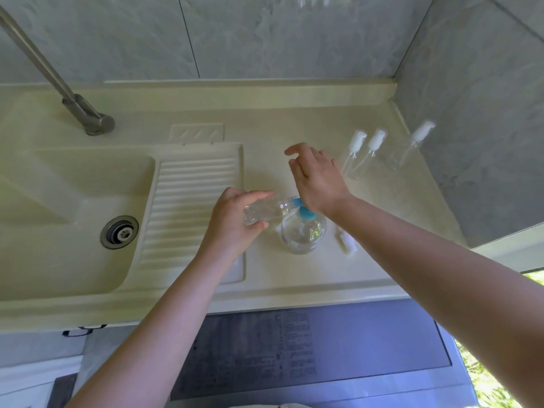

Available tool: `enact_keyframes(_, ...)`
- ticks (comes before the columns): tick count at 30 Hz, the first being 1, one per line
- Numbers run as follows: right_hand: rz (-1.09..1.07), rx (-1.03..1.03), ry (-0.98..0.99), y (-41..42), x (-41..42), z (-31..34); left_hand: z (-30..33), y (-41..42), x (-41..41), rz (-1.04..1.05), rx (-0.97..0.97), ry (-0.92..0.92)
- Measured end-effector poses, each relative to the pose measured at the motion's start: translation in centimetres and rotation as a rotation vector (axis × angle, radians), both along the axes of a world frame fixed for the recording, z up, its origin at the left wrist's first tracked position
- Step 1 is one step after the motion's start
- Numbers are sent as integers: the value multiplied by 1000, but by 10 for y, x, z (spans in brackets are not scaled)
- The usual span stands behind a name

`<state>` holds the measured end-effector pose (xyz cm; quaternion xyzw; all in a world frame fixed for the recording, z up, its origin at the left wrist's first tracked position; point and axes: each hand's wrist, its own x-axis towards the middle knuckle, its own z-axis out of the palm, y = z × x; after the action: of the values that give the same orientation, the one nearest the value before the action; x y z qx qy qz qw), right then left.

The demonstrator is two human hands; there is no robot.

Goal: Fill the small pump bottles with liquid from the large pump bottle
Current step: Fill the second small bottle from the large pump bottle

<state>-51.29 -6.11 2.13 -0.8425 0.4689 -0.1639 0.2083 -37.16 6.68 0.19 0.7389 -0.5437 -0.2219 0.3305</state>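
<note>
The large clear pump bottle [303, 235] with a blue pump head [306, 213] stands on the cream counter [294, 278], right of the ribbed drainboard. My left hand [235, 222] grips a small clear bottle [265, 210] with no cap, tilted on its side with its mouth at the blue nozzle. My right hand [318, 181] lies over the pump head with the heel of the palm on it and the fingers loosely spread. A white pump cap [346, 241] lies on the counter to the right of the large bottle.
Three small clear bottles with white pump caps [357, 142] [376, 141] [422, 132] stand at the back right near the tiled wall. The sink basin [73, 207] with its drain and a metal tap [88, 116] lie to the left.
</note>
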Motion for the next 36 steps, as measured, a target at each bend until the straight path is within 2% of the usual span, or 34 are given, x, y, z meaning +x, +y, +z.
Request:
enact_keyframes(4,7,-30,-19,-5,3,12,1,1,0,9,-3,12)
enact_keyframes(11,-8,-75,37,2,-1,-5,1,3,-3,-10,23,13)
enact_keyframes(16,-45,-97,-18,-7,1,10,3,3,-2,-2,9,24)
enact_keyframes(24,-116,-177,124,1,0,-5,1,3,-3,-12,33,27)
enact_keyframes(29,-202,-3,9,-12,0,13,3,3,-1,2,21,25)
enact_keyframes(36,-246,4,113,4,0,-3,0,2,-2,-14,32,10)
